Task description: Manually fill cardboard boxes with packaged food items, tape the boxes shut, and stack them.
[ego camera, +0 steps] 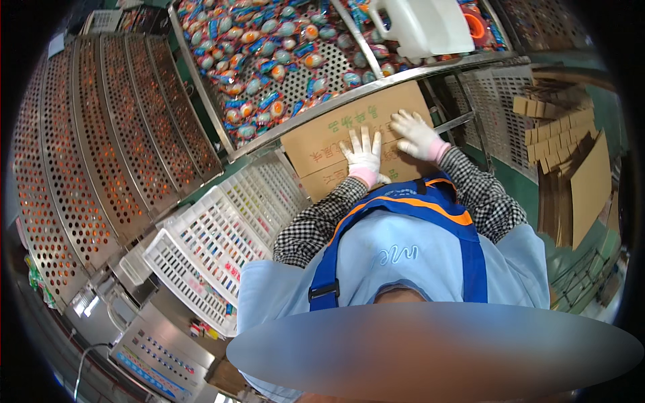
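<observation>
A closed cardboard box (327, 113) with green and red printing lies before me, its two top flaps meeting along a seam. My left hand (364, 156), in a white glove with a pink cuff, rests palm down on the flaps near the seam. Farther right, my right hand (416, 137), gloved the same way, lies on the box close to its right side. Fingers on both hands are spread, and neither holds anything. Just beyond the box is a metal-framed perforated tray (327, 63) of wrapped egg-shaped pieces (277, 73).
A white plastic jug (423, 27) and an orange ring-shaped object (473, 25) sit in the tray's right section. White plastic crates (201, 242) stand at left, beside a perforated metal conveyor (116, 151). Cardboard sheets and dividers (569, 166) are stacked at right. A control panel (158, 347) is at lower left.
</observation>
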Tool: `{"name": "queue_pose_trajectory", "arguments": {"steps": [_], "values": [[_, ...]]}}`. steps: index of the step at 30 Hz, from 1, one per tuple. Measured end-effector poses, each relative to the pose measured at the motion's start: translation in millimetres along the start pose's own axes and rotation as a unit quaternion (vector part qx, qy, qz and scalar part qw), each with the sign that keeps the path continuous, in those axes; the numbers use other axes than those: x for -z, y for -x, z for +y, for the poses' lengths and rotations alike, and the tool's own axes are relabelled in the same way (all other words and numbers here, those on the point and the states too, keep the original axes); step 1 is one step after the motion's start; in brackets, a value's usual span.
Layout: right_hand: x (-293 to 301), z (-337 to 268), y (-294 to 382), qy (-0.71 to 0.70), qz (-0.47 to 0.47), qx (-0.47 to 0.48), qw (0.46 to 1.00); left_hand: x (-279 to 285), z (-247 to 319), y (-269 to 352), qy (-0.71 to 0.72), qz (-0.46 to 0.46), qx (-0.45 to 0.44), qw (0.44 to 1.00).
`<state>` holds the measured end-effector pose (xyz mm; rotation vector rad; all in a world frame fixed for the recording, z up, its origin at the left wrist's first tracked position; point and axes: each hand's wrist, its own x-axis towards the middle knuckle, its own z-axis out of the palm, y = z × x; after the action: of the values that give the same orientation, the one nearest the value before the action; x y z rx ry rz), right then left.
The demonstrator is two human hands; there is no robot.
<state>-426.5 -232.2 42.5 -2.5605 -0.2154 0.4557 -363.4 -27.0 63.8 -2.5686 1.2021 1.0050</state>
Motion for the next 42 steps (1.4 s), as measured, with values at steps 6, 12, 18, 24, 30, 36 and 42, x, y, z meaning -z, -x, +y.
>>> {"name": "queue_pose_trajectory", "arguments": {"steps": [6,12,18,24,30,36,42], "values": [[57,71,44,-0.295,0.415,-0.386,0.769,12,15,-2,0.005,-0.028,0.006,1.0],[-51,90,14,-0.532,0.122,-0.253,0.799,24,33,-7,-0.016,-0.078,0.039,0.996],[-94,201,53,-0.387,0.34,-0.457,0.725,15,37,-10,-0.049,-0.065,0.078,0.994],[-137,177,16,-0.665,0.07,-0.513,0.539,7,37,-14,-0.048,-0.036,0.081,0.995],[-151,158,7,-0.589,0.202,-0.398,0.673,5,37,-18,-0.056,-0.046,0.078,0.994],[-136,122,13,-0.674,0.249,-0.309,0.624,-25,20,-22,-0.115,0.022,0.054,0.992],[94,124,45,-0.59,0.372,-0.171,0.696,-1,27,-22,-0.06,-0.075,0.097,0.991]]}}
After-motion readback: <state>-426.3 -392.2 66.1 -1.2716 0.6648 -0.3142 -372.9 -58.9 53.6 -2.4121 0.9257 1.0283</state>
